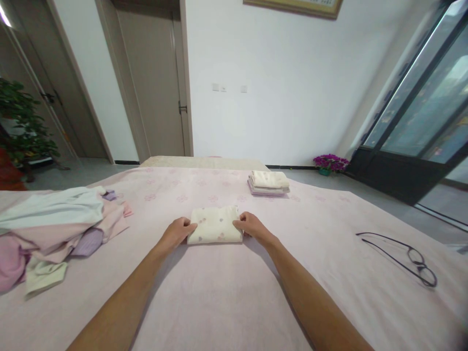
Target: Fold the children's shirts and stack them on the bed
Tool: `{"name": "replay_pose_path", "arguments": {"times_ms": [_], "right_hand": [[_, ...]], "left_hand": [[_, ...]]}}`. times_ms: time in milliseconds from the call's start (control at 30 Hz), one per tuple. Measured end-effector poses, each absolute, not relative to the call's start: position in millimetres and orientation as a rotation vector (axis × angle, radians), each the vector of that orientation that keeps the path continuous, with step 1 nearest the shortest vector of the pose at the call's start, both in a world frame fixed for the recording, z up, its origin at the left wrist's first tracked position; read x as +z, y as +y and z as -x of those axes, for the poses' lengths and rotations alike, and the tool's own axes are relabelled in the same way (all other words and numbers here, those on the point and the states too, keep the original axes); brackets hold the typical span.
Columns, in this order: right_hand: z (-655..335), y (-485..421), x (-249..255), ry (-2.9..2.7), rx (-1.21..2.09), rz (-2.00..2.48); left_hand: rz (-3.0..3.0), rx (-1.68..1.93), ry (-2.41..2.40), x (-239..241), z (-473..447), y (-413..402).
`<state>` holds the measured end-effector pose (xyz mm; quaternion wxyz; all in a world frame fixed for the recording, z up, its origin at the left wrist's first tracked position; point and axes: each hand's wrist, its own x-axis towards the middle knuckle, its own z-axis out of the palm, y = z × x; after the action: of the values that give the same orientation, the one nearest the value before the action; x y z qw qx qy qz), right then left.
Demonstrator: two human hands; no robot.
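A folded cream cloth with small pastel prints point(215, 224) lies on the pink bedsheet point(226, 292) in the middle of the view. My left hand point(180, 230) grips its left edge with fingers curled round it. My right hand point(250, 224) grips its right edge the same way. Both forearms reach forward from the bottom of the view.
A neat stack of folded cloths point(268, 183) sits farther back on the right. A loose heap of white, pink and lilac cloths point(54, 229) lies at the left. Dark-rimmed glasses point(409, 256) rest on the sheet at right. A potted plant point(22, 122), doors and a glass sliding door surround the bed.
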<state>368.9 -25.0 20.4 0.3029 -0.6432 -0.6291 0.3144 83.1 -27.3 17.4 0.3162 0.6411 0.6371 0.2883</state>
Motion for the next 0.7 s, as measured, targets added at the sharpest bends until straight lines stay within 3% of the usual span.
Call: {"name": "replay_pose_path", "arguments": {"times_ms": [100, 167, 367, 700], "right_hand": [[-371, -26, 23, -1.531, 1.067, 1.437], [-371, -25, 28, -1.489, 1.026, 1.308], [-380, -23, 35, -1.768, 0.349, 1.177], [-394, -40, 22, -2.151, 0.310, 1.132]], "left_hand": [[-1.583, 0.826, 1.536, 20, -85, -28], [-1.519, 0.957, 1.381, 24, -86, -29], [-1.827, 1.248, 1.362, 34, -83, -30], [-2.330, 0.917, 1.362, 26, -74, -45]]}}
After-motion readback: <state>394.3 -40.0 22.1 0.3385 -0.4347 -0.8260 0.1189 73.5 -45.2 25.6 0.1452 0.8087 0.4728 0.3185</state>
